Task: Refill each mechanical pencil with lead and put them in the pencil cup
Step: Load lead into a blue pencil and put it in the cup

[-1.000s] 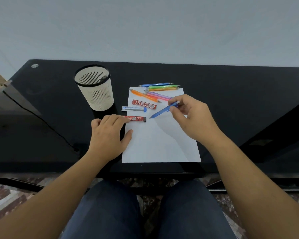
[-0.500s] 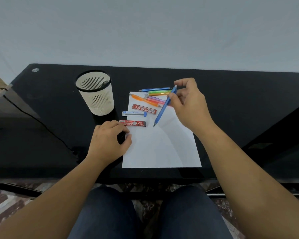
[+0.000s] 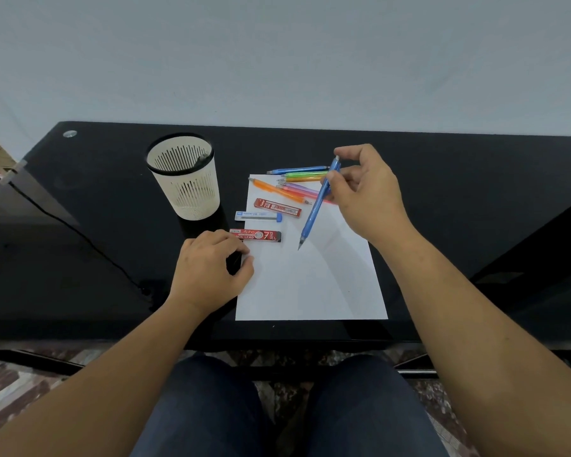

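Observation:
My right hand (image 3: 365, 192) holds a blue mechanical pencil (image 3: 315, 209) nearly upright, tip down just above the white paper sheet (image 3: 310, 278), with the index finger on its cap. My left hand (image 3: 208, 272) rests on the desk at the paper's left edge, fingers curled, holding nothing I can see. A red lead case (image 3: 256, 235) lies just beyond its fingertips. A blue-capped lead tube (image 3: 258, 216) and a second red lead case (image 3: 277, 208) lie further back. Several coloured mechanical pencils (image 3: 294, 183) lie at the paper's top. The slotted cream pencil cup (image 3: 187, 179) stands to the left.
The black glass desk (image 3: 459, 192) ends at a white wall behind. A black cable (image 3: 80, 235) runs across the desk's left side. My knees show below the front edge.
My right hand lifted the blue pencil from a flat lie to nearly upright and moved its index finger onto the cap. My left hand drew back from the red lead case and curled.

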Demonstrator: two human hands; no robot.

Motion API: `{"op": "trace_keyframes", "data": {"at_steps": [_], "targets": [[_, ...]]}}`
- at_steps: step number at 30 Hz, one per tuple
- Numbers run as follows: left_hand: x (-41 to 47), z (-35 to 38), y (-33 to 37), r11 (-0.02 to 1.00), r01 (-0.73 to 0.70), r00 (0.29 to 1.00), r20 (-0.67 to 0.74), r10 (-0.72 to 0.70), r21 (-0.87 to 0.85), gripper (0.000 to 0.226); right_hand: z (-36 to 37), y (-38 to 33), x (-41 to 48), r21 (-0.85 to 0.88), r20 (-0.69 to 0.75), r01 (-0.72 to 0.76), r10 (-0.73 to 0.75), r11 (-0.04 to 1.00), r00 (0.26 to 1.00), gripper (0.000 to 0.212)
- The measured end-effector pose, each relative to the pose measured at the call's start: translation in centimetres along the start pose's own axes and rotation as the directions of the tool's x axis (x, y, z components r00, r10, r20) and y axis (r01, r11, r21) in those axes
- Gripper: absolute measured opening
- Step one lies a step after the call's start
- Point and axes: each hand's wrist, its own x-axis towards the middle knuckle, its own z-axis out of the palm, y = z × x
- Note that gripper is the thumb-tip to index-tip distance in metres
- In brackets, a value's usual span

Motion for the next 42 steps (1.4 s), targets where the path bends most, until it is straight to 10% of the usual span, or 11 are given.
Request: {"op": "trace_keyframes", "data": {"at_steps": [42], "targets": [[-0.11,-0.15,0.24,1.000,0.013,1.000,-0.016,-0.013,-0.009,0.016,0.01,0.12,-0.92,0.007,0.017,0.027,-0.027,1.000,0.999,0.023]]}}
